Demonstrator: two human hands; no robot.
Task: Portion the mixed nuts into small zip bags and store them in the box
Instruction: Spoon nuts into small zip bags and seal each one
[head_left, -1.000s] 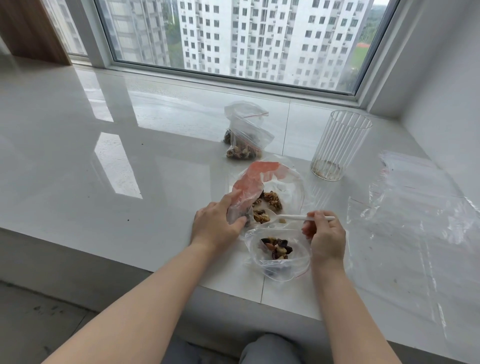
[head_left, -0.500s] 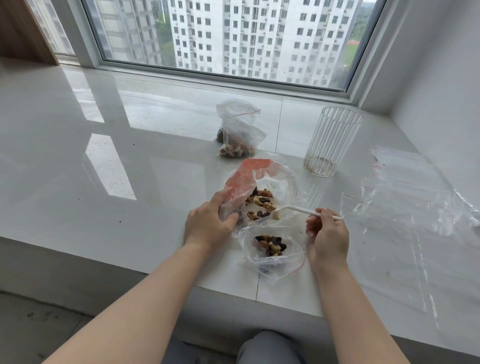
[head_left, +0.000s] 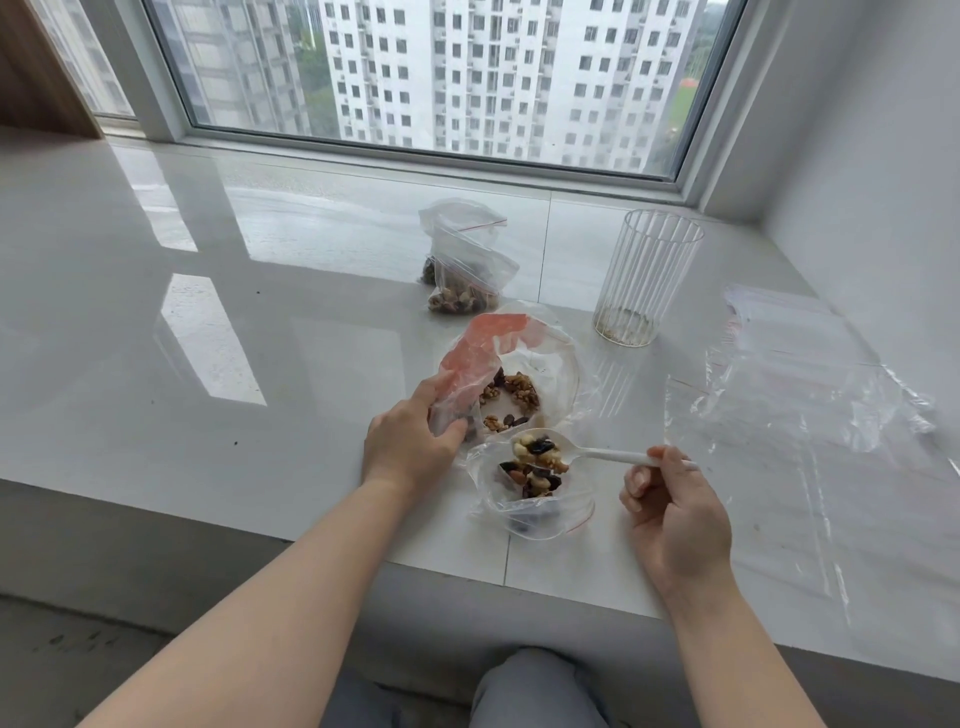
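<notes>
Mixed nuts (head_left: 537, 451) sit heaped in the bowl of a white plastic spoon (head_left: 582, 454), poised just above the open mouth of a small zip bag (head_left: 530, 499) at the near edge of a glossy white windowsill (head_left: 260, 322). The right hand (head_left: 675, 512) pinches the spoon's handle, fingers curled round its end, thumb on top. The left hand (head_left: 408, 447) grips the crumpled clear plastic of a larger, red-tinted bag (head_left: 483, 358), thumb and fingers closed on its near side, just to the left of the small bag's rim. That larger bag lies open in a clear shallow dish (head_left: 563, 374), with more walnuts and dark pieces (head_left: 511, 400) loose inside it. The small bag already holds a dark portion of nuts at its bottom, and a red seal line shows along its near right edge. Farther back on the sill, two filled zip bags (head_left: 465, 270) lean together, nuts gathered at their lower ends. To their right stands an upright ribbed clear glass (head_left: 644, 280), crumbs at its base. Sheets of clear plastic (head_left: 810, 395) lie spread flat across the right side of the sill. A wide window (head_left: 467, 78) beyond frames white apartment towers. Both bare forearms reach in from below, over grey-clad knees (head_left: 530, 691).
</notes>
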